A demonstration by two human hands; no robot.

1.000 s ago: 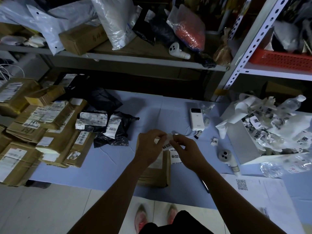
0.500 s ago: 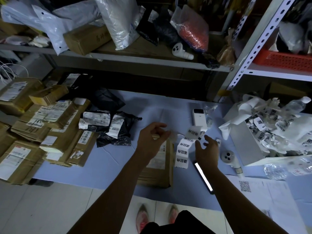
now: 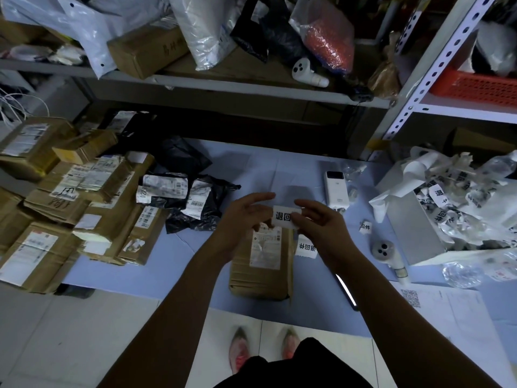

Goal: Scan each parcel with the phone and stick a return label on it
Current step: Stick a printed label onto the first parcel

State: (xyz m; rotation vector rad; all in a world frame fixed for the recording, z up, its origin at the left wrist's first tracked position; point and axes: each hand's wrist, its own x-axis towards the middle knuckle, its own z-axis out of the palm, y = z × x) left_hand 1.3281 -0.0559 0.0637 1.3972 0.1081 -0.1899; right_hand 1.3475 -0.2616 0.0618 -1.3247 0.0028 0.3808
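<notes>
Parcel (image 3: 263, 264) between box stack (image 3: 70, 208) and phone (image 3: 347, 289).

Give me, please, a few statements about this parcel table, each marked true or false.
1. The left hand and the right hand both pinch one return label over the brown parcel. True.
2. The return label is stuck flat on the brown parcel. False: it is held in the fingers, not yet pressed down.
3. The right hand holds the phone. False: the phone lies on the blue table, to the right of the brown parcel.
4. A white power bank lies on the blue table beyond the hands. True.
</notes>
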